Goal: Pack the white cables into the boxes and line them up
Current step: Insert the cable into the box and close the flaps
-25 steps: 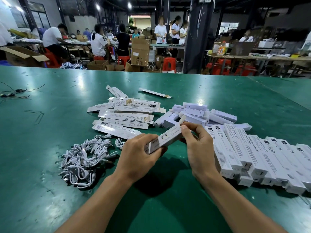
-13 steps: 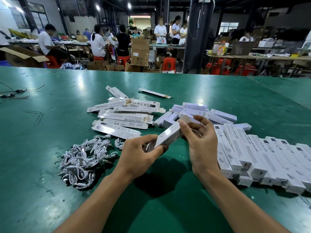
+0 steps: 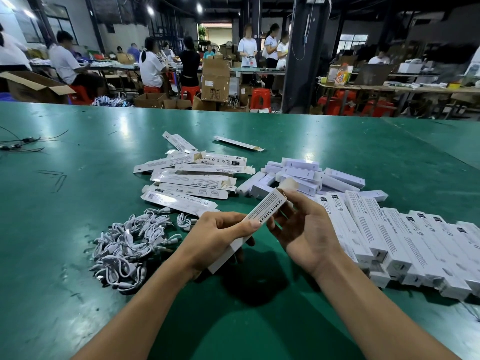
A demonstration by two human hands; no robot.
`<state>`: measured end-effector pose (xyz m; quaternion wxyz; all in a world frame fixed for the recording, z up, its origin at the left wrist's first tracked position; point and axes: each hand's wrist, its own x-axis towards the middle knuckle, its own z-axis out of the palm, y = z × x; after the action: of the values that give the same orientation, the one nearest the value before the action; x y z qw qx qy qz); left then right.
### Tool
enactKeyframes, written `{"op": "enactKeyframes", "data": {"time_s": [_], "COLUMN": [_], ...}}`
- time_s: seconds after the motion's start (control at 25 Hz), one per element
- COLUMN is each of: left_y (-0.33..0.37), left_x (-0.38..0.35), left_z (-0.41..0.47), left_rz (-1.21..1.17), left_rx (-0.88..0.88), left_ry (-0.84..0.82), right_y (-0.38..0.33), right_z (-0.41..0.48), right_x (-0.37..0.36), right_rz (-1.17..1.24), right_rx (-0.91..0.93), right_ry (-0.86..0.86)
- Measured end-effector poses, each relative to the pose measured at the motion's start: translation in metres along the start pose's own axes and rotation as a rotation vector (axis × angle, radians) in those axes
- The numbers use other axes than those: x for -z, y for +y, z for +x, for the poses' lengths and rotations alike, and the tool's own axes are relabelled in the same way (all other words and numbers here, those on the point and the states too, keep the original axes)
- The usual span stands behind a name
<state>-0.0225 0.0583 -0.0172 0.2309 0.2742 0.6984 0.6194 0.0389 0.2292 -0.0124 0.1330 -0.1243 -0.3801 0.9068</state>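
Tipped up since half a second ago, the box [image 3: 265,211] is now showing its printed side, with the right hand [image 3: 304,229] having slid from its tip to its flank.

Both hands are holding this one box above the green table [image 3: 78,178]: the left hand [image 3: 220,237] is gripping the lower half with the thumb on top, while the right is pinching the upper end, whose single flap is standing open toward 1 o'clock. One tangled heap of white cables [image 3: 130,242] is lying at 9 o'clock, too knotted to count, with one coiled cable [image 3: 185,220] sitting apart just beside it. Roughly nine flattened cartons [image 3: 192,180] are lying scattered at 11 o'clock. About ten small white inner boxes [image 3: 298,172] are piling up at 1 o'clock. Around nine packed boxes [image 3: 389,237] are lying side by side in one row at 3 o'clock.
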Motion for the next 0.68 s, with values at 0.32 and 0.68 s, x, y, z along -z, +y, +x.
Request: {"op": "enactKeyframes", "data": {"time_s": [0.32,0.68], "left_y": [-0.004,-0.003], "left_x": [0.003,0.002], "left_z": [0.003,0.004], "left_rz": [0.007,-0.043], "left_rx": [0.046,0.056], "left_ry": [-0.037,0.030], "right_y": [0.002,0.016], "right_z": [0.005,0.001], "right_x": [0.003,0.010], "right_rz": [-0.168,-0.748], "right_rx": [0.061,0.597], "right_ry": [0.120,0.094]}}
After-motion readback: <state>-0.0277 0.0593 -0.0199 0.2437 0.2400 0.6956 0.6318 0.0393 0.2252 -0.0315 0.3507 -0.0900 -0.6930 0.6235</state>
